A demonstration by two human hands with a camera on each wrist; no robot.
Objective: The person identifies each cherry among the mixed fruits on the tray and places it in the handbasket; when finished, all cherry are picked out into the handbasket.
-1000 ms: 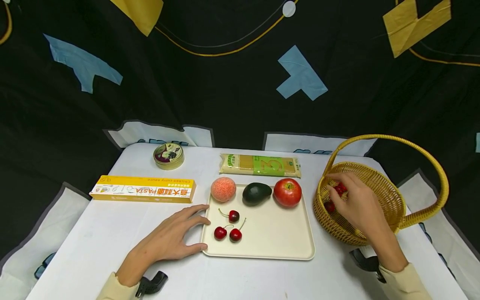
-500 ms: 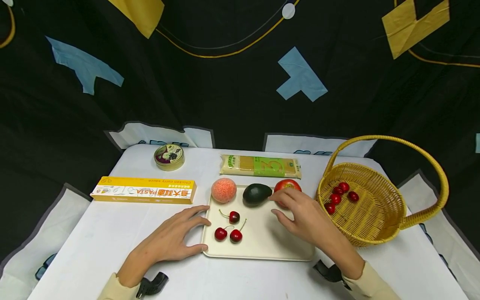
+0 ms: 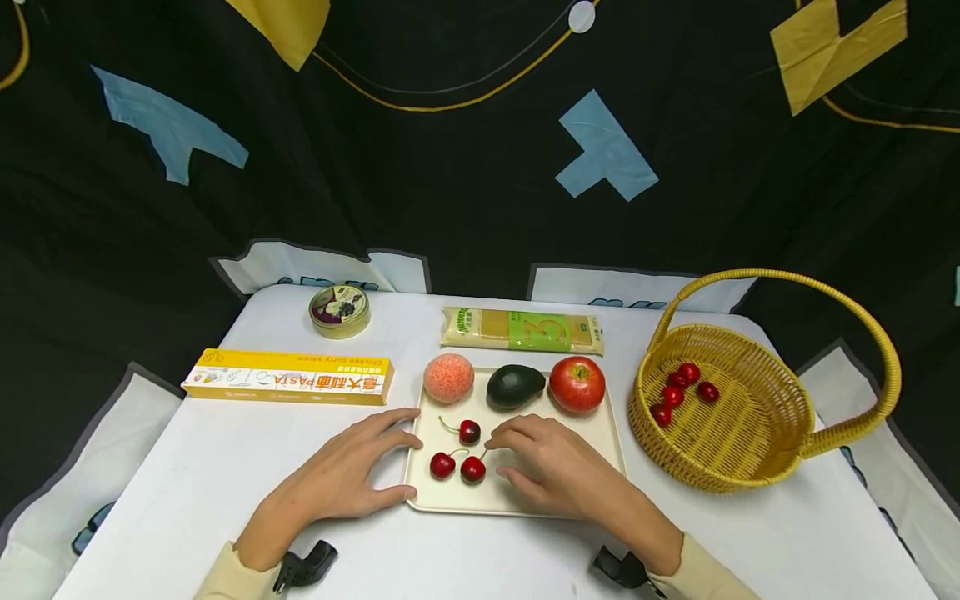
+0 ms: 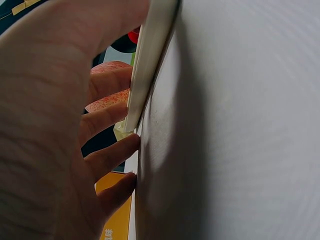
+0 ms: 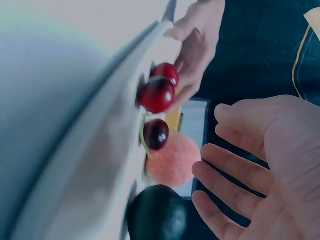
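Note:
My left hand (image 3: 337,475) rests with spread fingers at the left edge of a cream tray (image 3: 450,500); the left wrist view shows fingertips (image 4: 131,180) down by the table. Over the tray's right half hovers my right hand (image 3: 562,467), holding nothing, its loosely bent fingers (image 5: 225,162) apart. Its fingertips come close to the right-hand cherry (image 3: 473,470) of three stemmed cherries. The other two are the left cherry (image 3: 442,465) and the upper cherry (image 3: 469,431). Along the tray's back lie a peach (image 3: 448,377), an avocado (image 3: 514,387) and a red apple (image 3: 577,383).
A yellow wicker basket (image 3: 675,454) with a tall handle stands right of the tray, several cherries (image 3: 672,396) inside. Behind the tray is a pasta packet (image 3: 521,330). To the left are a yellow pasta box (image 3: 288,379) and a round tin (image 3: 340,311).
My right hand has come out of the basket and moved left, past the apple, to near the cherries on the tray. My left hand has stayed at the tray's edge.

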